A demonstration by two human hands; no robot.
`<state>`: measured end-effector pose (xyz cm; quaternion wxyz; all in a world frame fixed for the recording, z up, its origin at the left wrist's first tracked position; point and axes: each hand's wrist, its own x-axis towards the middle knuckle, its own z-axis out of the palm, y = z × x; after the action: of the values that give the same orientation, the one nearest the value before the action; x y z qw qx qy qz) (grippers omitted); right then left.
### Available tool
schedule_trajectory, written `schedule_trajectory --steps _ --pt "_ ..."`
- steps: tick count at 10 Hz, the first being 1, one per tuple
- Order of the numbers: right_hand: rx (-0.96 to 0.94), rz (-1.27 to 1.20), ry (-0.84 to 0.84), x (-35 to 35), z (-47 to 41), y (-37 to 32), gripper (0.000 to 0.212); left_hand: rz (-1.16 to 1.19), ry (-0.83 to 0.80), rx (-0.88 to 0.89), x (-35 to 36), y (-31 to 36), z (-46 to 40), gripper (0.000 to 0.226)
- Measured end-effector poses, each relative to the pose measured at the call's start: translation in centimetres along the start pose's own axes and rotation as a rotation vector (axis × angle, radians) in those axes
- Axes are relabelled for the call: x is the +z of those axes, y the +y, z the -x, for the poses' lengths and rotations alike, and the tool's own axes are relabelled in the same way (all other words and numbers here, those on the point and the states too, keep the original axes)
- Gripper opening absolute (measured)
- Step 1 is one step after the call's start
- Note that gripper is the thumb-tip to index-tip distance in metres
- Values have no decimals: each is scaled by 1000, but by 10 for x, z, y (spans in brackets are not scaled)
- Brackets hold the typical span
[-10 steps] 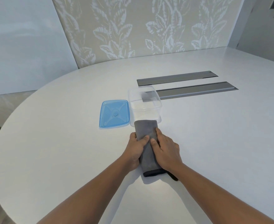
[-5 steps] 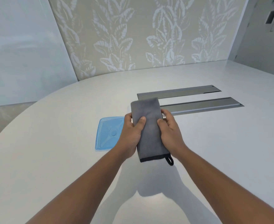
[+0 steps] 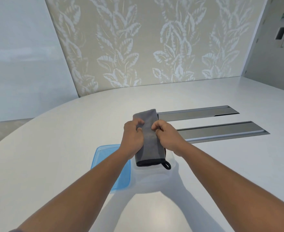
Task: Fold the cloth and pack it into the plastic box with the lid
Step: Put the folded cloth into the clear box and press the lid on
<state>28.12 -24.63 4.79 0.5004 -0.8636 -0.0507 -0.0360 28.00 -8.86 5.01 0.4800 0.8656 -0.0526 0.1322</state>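
A grey cloth [image 3: 148, 141], folded into a long narrow strip with a black hem and a small black loop at its near end, is held up above the table. My left hand [image 3: 133, 137] grips its left edge and my right hand [image 3: 167, 137] grips its right edge, fingers curled onto the top. The blue lid [image 3: 121, 176] lies flat on the table below my left forearm, partly hidden by it. The clear plastic box [image 3: 154, 177] sits right of the lid, under the cloth; only its faint near rim shows.
The white rounded table [image 3: 54, 156] spreads all around. Two grey metal slots [image 3: 221, 131] are set into it behind and to the right of my hands. A leaf-patterned wall stands beyond the far edge.
Both hands lifted the folded cloth off the table and carried it forward over the box. The fingers have curled tighter onto it. The camera has tilted up.
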Motion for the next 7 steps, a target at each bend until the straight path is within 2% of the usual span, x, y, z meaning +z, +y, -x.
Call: schedule_trajectory --steps 1,2,3,4,5,6,7 --pt "65 212 -15 7 -9 14 32 -212 -129 -24 8 -17 -2 46" --pt "58 416 -69 13 -11 22 37 -424 -254 11 15 -25 -1 42" --pt "26 579 -135 17 -12 21 39 -601 -242 154 21 -25 0 31" --pt "1 754 -214 23 -11 21 27 -545 -275 107 28 -25 2 25" --pt "-27 859 -221 27 -7 24 25 -583 -340 57 29 -21 6 35" --pt "-48 862 -190 29 -4 25 20 -750 -380 145 29 -23 6 38" --pt "-65 808 -139 29 0 26 8 -762 -415 118 29 -23 5 33"
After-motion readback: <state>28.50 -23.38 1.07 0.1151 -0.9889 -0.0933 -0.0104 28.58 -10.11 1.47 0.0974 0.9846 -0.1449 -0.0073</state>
